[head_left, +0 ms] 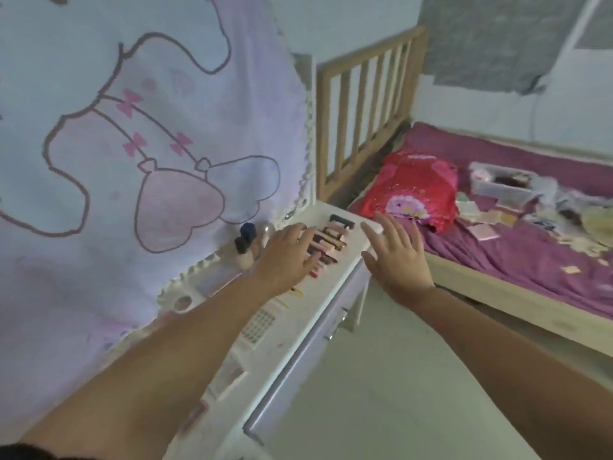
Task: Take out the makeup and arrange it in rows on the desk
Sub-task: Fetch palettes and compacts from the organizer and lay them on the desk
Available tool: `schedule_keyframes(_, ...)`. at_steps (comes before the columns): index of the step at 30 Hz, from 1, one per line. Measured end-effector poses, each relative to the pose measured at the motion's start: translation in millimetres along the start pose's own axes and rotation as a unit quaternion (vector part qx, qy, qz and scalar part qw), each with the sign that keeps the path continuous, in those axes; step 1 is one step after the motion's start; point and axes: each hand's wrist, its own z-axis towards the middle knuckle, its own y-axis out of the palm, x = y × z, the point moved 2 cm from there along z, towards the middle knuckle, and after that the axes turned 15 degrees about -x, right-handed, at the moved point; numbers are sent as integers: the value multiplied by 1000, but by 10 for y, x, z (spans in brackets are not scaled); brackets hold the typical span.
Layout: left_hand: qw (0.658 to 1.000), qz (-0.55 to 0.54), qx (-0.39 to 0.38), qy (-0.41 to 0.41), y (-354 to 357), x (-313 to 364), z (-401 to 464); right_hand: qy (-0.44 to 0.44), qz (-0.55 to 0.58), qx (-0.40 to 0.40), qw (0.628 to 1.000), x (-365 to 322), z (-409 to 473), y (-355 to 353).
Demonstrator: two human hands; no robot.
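Observation:
A white desk (298,327) runs along the wall on the left. Near its far end lies a row of several lipstick-like makeup tubes (331,242), pink, brown and gold. My left hand (285,257) lies flat over the near part of that row, fingers straight and touching the tubes. My right hand (396,257) hovers open by the desk's far front corner, fingers spread, holding nothing. Small bottles (247,242) with dark caps stand behind my left hand. A pale palette with small squares (258,325) lies nearer me on the desk.
A pink cartoon cloth (132,144) covers the wall behind the desk. The desk has a closed lilac drawer (315,346). To the right stands a wooden bed (497,283) with a purple sheet, a red bag (411,190), a clear box (501,184) and several scattered items.

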Motion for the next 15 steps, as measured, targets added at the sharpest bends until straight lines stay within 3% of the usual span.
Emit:
schedule_keyframes(4,993,30,-28,111,143,1339,417,156,-11,-22,987,1091,-1152,54)
schedule_keyframes(9,974,26,-64,217,514,3204,353,326,13,-89,941,2096,-2991,197)
schedule_keyframes(15,928,87,-143,332,1108,5193,-106,520,41,-137,842,2631,-5184,275)
